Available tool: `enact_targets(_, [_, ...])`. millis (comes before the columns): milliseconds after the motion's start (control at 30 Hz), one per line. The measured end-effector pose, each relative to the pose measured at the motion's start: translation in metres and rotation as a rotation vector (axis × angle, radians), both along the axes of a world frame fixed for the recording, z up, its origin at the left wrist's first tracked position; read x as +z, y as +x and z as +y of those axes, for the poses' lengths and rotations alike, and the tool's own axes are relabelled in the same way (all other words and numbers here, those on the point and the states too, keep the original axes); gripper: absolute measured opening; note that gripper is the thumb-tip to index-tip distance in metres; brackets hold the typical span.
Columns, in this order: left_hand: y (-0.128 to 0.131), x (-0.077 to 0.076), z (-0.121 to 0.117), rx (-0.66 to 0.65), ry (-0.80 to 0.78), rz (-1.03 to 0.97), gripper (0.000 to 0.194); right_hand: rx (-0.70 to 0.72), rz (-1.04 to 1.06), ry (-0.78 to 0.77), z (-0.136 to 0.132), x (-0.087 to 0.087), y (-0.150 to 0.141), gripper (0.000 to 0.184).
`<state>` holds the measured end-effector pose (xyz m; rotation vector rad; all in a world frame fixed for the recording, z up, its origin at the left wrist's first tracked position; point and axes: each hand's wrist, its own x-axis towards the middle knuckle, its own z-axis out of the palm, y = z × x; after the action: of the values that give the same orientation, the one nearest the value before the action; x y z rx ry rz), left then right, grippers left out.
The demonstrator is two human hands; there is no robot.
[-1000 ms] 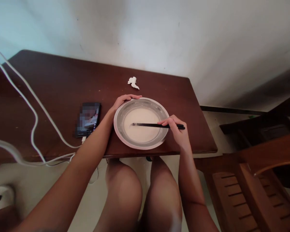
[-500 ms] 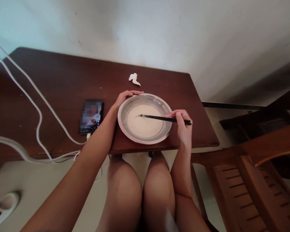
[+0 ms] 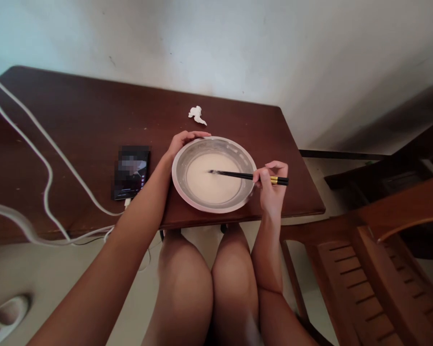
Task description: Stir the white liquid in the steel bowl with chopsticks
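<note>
A round metal bowl (image 3: pixel 216 209) stands at the table's front edge, holding a pale, creamy liquid (image 3: pixel 212 189). My left hand (image 3: pixel 183 141) holds the bowl at its far left rim, fingers stretched along the outside and thumb hidden. Black chopsticks (image 3: pixel 234 174) with gold bands are pinched together in my right hand (image 3: pixel 272 187), just beyond the bowl's right rim. They slant left across the bowl, and their tips dip into the liquid near its middle.
On the dark wooden table (image 3: pixel 75 110), a phone (image 3: pixel 130 173) with white cables (image 3: pixel 75 173) lies left of my left forearm. Crumpled tissue (image 3: pixel 197 115) sits behind the bowl. The wall (image 3: pixel 216 48) rises behind the table; a wooden chair (image 3: pixel 353 269) stands at right.
The view has shifted slightly. My right hand has turned a little and its fingers have lifted, showing the chopsticks' gold bands. My left hand stays on the rim.
</note>
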<state>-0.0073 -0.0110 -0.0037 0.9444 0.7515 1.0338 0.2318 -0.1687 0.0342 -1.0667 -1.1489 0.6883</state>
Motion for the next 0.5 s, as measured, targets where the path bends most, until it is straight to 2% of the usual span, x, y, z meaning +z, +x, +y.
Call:
enact_targets(133, [0.001, 0.0, 0.001, 0.024, 0.01, 0.002, 0.038, -0.283, 0.084, 0.048, -0.004, 0.004, 0.004, 0.024])
enact_targets(200, [0.0, 0.0, 0.002, 0.018, 0.009, 0.007, 0.038, -0.277, 0.099, 0.024, -0.007, 0.003, 0.001, 0.025])
enact_targets(300, [0.0, -0.001, 0.002, 0.006, 0.021, 0.005, 0.037, -0.089, 0.039, -0.03, -0.007, -0.003, -0.006, 0.028])
enact_targets(367, [0.0, 0.0, 0.002, 0.009, 0.026, 0.006, 0.037, -0.044, -0.024, -0.044, -0.005, -0.004, -0.009, 0.029])
enact_targets(500, [0.001, 0.002, 0.0, 0.024, 0.02, 0.027, 0.039, -0.26, -0.002, 0.032, -0.006, 0.003, -0.003, 0.033])
